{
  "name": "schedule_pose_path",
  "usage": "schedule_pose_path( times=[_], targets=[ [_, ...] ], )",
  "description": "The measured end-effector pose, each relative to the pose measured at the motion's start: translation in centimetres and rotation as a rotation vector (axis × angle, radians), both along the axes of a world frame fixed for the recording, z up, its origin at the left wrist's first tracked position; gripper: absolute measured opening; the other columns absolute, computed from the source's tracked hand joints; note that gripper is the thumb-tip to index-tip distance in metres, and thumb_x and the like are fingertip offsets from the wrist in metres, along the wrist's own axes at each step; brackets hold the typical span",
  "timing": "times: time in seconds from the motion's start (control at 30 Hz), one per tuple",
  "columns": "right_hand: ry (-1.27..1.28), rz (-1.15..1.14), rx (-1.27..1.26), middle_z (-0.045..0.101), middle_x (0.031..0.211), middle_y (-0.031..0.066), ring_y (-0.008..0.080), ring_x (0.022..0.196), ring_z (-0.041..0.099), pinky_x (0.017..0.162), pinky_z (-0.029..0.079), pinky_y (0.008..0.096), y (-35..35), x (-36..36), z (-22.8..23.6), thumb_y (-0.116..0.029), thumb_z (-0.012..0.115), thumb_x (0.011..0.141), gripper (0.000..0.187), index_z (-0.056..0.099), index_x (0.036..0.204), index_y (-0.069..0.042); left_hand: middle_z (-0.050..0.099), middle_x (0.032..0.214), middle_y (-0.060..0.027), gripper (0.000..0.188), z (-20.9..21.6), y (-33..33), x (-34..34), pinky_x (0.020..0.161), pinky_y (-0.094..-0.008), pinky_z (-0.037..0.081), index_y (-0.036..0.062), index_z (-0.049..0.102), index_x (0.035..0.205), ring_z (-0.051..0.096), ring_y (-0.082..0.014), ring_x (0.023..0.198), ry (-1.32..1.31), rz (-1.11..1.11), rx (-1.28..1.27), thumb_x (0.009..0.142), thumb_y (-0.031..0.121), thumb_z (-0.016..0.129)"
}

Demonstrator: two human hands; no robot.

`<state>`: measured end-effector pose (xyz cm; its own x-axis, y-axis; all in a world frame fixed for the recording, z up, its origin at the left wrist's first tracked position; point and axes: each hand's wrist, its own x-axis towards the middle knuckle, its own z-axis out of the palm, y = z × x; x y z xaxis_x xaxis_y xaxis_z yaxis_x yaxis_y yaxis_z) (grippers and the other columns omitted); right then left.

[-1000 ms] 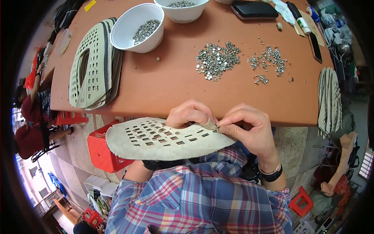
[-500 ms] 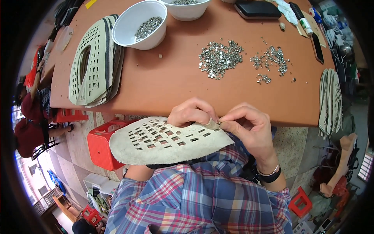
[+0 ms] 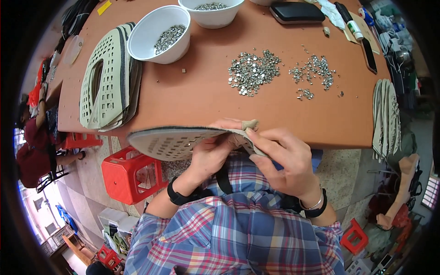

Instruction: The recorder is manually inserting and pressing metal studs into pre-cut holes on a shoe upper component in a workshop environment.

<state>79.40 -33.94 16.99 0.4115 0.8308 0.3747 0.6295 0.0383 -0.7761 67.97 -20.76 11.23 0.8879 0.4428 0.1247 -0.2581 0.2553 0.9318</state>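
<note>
A pale perforated leather piece with a dark edge is held up off the table's front edge, tilted so its underside partly shows. My left hand grips it from below, and one finger with a beige fingertip cover reaches over the upper edge. My right hand pinches the piece's right end between thumb and fingers. Whether a small metal part sits between the fingers, I cannot make out. Beyond my hands lie a pile of silver rivet caps and a looser scatter of small rivet parts.
A stack of perforated leather pieces lies at left on the brown table. Two white bowls hold metal bits. A black case, marker and phone lie far right. A red stool stands left; another person sits beyond.
The leather piece has been turned up from nearly flat, showing its edge and underside. My left wrist has come into sight, and my right hand has shifted slightly down and left.
</note>
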Motion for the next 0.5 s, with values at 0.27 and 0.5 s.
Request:
schedule_pose_path(
  times=[0.27,0.5],
  targets=[
    [-0.058,-0.477,-0.144,0.058,0.084,0.0100,0.0226,0.068,0.058,0.061,0.046,0.0299,-0.5,4.4,-1.8,-0.005,0.060,0.081,0.016,0.062,0.097,-0.002,0.061,0.104,-0.0125,0.024,-0.1,0.5,-1.2,0.084,-0.0289,0.047,-0.0066,0.055,0.109,0.058,-0.0167,0.095,0.038,0.111,-0.095,0.085,-0.002,0.055],
    [-0.231,-0.471,-0.282,0.055,0.080,0.0100,0.0273,0.071,0.057,0.064,0.045,0.0342,-0.7,6.8,-3.2,-0.006,0.058,0.082,0.008,0.060,0.090,-0.004,0.064,0.092,-0.0131,0.027,2.1,2.0,-0.3,0.077,-0.0309,0.052,-0.0074,0.056,0.105,0.063,-0.0173,0.085,0.173,-0.043,-0.358,0.091,0.014,0.050]
  ],
)
